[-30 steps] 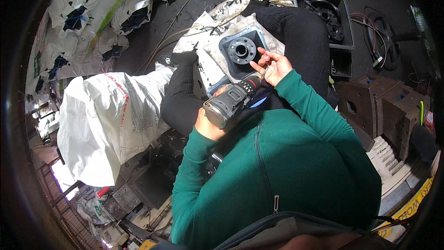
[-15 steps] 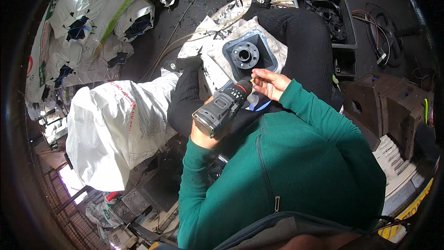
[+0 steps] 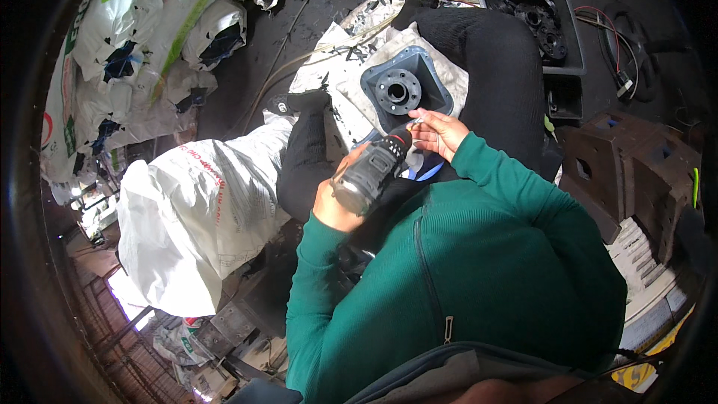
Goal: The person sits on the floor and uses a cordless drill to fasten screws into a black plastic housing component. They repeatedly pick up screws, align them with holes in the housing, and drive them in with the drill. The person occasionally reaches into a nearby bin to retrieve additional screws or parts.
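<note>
My left hand [image 3: 334, 208] is wrapped round the grip of a grey and black cordless drill [image 3: 368, 173] with a red ring at its chuck. The chuck points away and right, toward my right hand [image 3: 441, 135]. My right fingers are pinched together just ahead of the chuck, around a small, partly yellow piece too small to make out. Beyond them, between my legs, lies a grey-blue square-rimmed housing [image 3: 443, 93]. Inside it sits a round flanged hub [image 3: 409, 97] with a dark centre bore and several small holes round its face.
A pale stained cloth sack [image 3: 321, 67] lies under the housing. Far right stands a grey bin [image 3: 577, 60] holding dark metal parts [image 3: 540, 30]. Brown steel blocks [image 3: 598, 164] are at my right. A large white sack [image 3: 187, 217] and several filled bags [image 3: 123, 22] occupy the left; hoses cross the floor.
The drill and my left hand have shifted slightly right and tilted. My right fingers remain pinched close to the chuck. The view has moved a little.
</note>
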{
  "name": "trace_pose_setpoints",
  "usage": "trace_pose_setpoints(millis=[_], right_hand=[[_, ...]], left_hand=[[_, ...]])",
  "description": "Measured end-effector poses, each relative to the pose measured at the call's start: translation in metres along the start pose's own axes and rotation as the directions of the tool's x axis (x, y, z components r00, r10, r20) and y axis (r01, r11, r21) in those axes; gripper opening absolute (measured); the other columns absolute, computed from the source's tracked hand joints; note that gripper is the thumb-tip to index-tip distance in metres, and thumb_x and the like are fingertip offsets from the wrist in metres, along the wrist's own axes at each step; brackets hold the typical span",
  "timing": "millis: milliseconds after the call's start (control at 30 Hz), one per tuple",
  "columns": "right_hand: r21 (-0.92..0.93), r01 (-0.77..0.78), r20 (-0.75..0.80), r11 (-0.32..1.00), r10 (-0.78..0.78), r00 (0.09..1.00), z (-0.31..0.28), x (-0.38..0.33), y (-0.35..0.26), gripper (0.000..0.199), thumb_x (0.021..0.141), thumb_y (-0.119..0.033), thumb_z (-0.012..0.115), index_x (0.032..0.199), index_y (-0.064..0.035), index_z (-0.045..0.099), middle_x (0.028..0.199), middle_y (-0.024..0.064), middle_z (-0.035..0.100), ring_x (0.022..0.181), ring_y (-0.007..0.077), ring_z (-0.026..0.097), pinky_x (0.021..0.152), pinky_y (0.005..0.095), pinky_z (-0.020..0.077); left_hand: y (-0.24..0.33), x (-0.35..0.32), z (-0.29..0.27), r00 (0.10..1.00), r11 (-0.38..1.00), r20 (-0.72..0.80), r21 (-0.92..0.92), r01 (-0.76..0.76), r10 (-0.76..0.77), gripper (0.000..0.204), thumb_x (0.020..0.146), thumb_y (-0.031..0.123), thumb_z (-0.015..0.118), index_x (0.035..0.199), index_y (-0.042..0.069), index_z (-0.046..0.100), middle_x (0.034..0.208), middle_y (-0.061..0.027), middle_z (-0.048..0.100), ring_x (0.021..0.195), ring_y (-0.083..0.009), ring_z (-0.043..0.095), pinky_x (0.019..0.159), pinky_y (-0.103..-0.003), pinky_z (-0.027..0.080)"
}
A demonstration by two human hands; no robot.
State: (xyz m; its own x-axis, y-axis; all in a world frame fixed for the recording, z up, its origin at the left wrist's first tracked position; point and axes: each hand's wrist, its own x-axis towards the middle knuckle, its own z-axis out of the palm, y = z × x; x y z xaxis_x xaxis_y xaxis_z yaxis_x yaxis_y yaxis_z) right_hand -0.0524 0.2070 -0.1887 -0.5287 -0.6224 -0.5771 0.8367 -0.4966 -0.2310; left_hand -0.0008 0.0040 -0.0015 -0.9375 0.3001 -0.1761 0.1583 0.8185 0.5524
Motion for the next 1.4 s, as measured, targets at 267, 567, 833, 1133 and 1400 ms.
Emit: trace_pose_setpoints(millis=[267,567,833,1133,1400], right_hand=[[-0.391,-0.003,-0.37,0.92,-0.154,0.916,-0.025,0.047,0.022,0.032,0.089,-0.025,0.066,0.115,-0.0054,0.062,0.076,-0.0054,0.055,0.053,0.004,0.041,0.047,0.0205,0.0368],[-0.435,0.208,-0.24,0.876,-0.336,0.911,-0.031,0.07,0.03,0.017,0.086,-0.02,0.07,0.086,-0.0042,0.064,0.074,-0.0047,0.059,0.061,0.0037,0.043,0.054,0.0219,0.0349],[-0.447,0.132,-0.246,0.885,-0.263,0.933,-0.026,0.067,0.02,0.016,0.083,-0.014,0.07,0.088,0.0006,0.067,0.076,0.0014,0.066,0.067,0.0068,0.055,0.062,0.0242,0.0446],[-0.338,0.232,-0.207,0.912,-0.313,0.927,-0.031,0.078,0.03,0.01,0.082,-0.007,0.069,0.087,0.0014,0.067,0.079,0.0048,0.069,0.071,0.008,0.061,0.068,0.0256,0.0481],[-0.683,0.163,-0.217,0.712,-0.41,0.886,-0.04,0.086,0.025,0.021,0.079,-0.02,0.075,0.076,-0.0017,0.065,0.059,0.0002,0.056,0.055,0.0085,0.045,0.053,0.0291,0.0376]], left_hand=[[-0.019,0.042,0.006,0.985,0.983,0.08,-0.088,0.162,-0.155,0.057,0.07,0.005,0.07,0.124,0.002,0.054,0.107,-0.0181,0.066,0.099,-0.0309,0.065,0.085,-0.035,0.051],[-0.011,0.084,-0.001,0.951,0.975,0.228,0.125,0.185,-0.209,0.064,0.07,0.01,0.069,0.13,0.009,0.048,0.096,-0.0173,0.068,0.086,-0.0362,0.067,0.073,-0.04,0.054],[-0.004,0.107,0.004,0.884,0.923,0.289,-0.002,0.385,-0.368,0.066,0.066,0.003,0.071,0.127,0.003,0.049,0.108,-0.0151,0.066,0.1,-0.0294,0.066,0.087,-0.034,0.051],[-0.027,0.101,0.019,0.925,0.963,0.275,0.015,0.27,-0.264,0.059,0.062,0.003,0.073,0.119,0.001,0.056,0.111,-0.017,0.064,0.102,-0.0297,0.064,0.09,-0.034,0.049],[-0.013,0.081,0.014,0.918,0.925,0.147,-0.037,0.377,-0.368,0.051,0.061,0.009,0.077,0.109,-0.001,0.061,0.108,-0.0209,0.064,0.098,-0.0336,0.065,0.084,-0.038,0.052]])
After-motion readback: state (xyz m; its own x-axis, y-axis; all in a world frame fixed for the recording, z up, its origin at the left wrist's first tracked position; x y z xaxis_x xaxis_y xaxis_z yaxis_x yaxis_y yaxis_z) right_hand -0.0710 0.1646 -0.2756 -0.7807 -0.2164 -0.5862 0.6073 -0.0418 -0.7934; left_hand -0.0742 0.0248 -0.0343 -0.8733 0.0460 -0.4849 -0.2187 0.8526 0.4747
